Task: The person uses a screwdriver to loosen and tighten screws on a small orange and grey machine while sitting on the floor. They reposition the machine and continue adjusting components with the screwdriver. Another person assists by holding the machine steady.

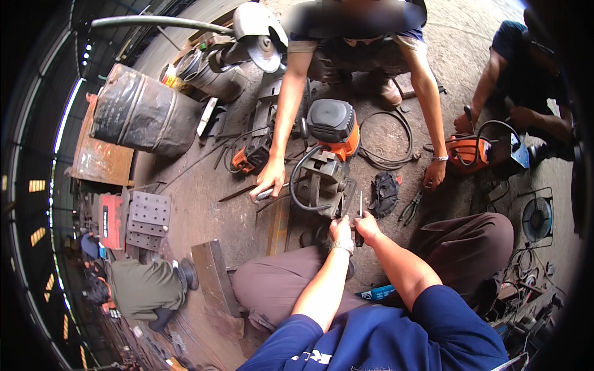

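Note:
In front of me stands an orange and dark grey power tool (334,123) with a metal body (325,176) and a black cable looping round its side. My left hand (340,231) is closed at the near end of that body; its fingertips hide what they grip. Beside it, my right hand (368,227) holds a screwdriver (361,201), its thin shaft pointing away from me and its dark handle in my fist. A dark crumpled cloth or glove (385,195) lies just beyond my right hand.
A co-worker crouches opposite, one hand (270,178) left of the tool, the other (435,174) by pliers (411,207). Another person handles an orange machine (468,153) at right. Coiled cable (387,141), a drum (145,110) and a steel block (215,278) stand around.

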`<state>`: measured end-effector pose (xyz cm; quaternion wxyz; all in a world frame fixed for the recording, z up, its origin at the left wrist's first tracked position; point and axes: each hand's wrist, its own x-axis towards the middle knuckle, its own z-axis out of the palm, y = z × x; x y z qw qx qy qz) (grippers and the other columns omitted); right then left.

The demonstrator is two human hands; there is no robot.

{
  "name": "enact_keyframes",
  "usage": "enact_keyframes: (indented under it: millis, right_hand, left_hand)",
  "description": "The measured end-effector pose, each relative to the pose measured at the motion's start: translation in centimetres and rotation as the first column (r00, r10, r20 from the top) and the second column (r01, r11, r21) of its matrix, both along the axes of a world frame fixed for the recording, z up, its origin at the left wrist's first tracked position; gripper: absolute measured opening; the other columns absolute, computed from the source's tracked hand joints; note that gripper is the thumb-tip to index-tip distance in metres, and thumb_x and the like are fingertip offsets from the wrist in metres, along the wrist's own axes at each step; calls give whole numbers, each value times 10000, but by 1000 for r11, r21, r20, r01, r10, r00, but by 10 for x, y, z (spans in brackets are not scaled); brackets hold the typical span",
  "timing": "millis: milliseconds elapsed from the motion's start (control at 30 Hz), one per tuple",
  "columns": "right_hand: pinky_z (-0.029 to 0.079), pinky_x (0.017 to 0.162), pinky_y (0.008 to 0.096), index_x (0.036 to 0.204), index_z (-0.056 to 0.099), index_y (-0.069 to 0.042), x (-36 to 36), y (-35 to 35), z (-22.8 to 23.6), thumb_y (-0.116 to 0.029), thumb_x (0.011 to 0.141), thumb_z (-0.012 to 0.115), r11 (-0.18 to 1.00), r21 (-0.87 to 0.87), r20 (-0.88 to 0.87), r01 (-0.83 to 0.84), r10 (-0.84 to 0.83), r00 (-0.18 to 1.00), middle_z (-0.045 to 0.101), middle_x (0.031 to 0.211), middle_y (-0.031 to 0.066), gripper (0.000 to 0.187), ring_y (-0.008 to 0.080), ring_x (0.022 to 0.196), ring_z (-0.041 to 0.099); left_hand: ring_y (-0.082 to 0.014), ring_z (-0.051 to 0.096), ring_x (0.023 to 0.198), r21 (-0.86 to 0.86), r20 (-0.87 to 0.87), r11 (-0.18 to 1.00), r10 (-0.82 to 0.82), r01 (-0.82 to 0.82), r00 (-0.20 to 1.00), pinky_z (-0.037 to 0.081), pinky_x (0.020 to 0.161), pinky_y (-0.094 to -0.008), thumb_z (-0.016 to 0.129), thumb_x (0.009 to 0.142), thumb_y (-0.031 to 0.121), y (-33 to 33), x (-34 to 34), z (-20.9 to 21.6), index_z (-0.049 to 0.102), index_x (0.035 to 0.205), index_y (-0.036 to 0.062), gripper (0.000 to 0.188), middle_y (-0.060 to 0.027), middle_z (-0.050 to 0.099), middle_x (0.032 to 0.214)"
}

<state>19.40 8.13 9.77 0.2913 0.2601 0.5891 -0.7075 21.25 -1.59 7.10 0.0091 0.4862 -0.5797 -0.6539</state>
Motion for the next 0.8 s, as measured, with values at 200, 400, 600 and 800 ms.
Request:
enact_keyframes:
  millis: [200,400,600,800]
  right_hand:
    - [571,703,391,1165,585,13,-6,34,32,-91,832,599,840,317,167,-439,407,898,686,990,203,349,286,835,709]
    - [548,802,444,1105,595,40,-27,70,85,-145,816,597,280,789,61,-547,850,524,671,1007,265,343,374,944,676]
    - [523,815,466,1102,588,9,-39,101,170,-197,753,651,284,873,-117,-396,911,396,663,927,287,410,412,920,661]
    - [533,753,479,1167,546,13,-39,110,256,-382,763,732,277,905,-235,-324,958,161,674,895,255,595,402,873,669]
  left_hand:
    - [-178,640,837,237,113,966,77,-102,991,523,722,-336,625,919,255,4,4,6,602,1034,23,260,-70,673,993]
    - [-333,646,1010,-391,184,770,-472,504,863,517,843,-414,704,832,269,29,2,42,558,1154,-57,481,-218,660,1089]
    - [-404,279,1394,-855,50,226,-860,467,507,244,1146,-498,699,716,81,53,-8,200,300,1457,41,843,-239,291,1498]
    - [-365,486,1250,-930,331,-276,-915,243,230,270,1101,-559,720,730,136,28,-12,248,462,1330,16,664,-193,590,1228]
